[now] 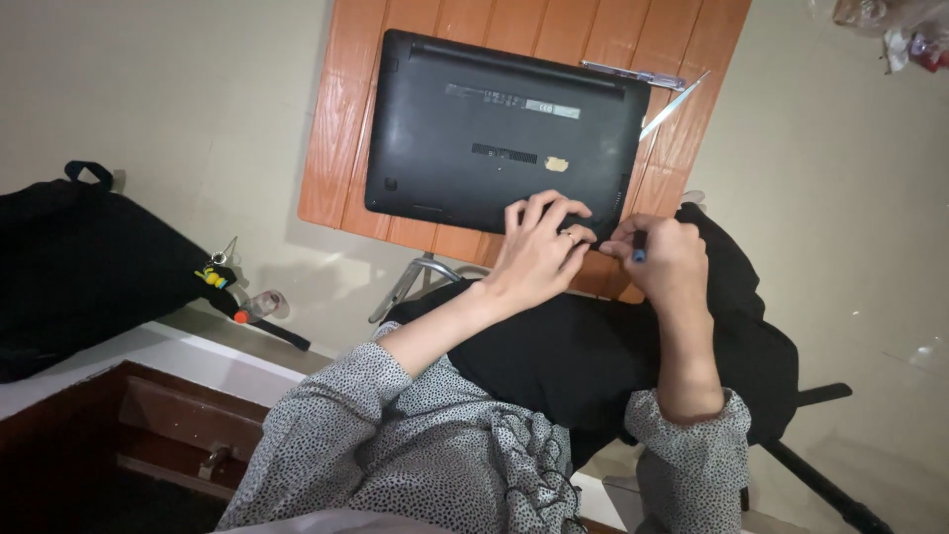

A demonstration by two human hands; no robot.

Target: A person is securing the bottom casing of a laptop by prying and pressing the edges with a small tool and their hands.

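A black laptop (474,129) lies upside down, its underside up, on a small orange slatted table (341,129). My left hand (542,247) rests on the laptop's near edge, fingers spread and pressing down on the case. My right hand (664,259) is right beside it at the near right corner, fingers closed around a small dark tool with a blue handle (639,249), its tip at the laptop's edge. A ring shows on my left hand.
A pair of tweezers (672,104) and a slim metal tool (633,74) lie on the table's far right. A black bag (89,257) sits at the left. Dark wooden furniture (148,435) is at lower left, and a black cloth covers my lap (593,366).
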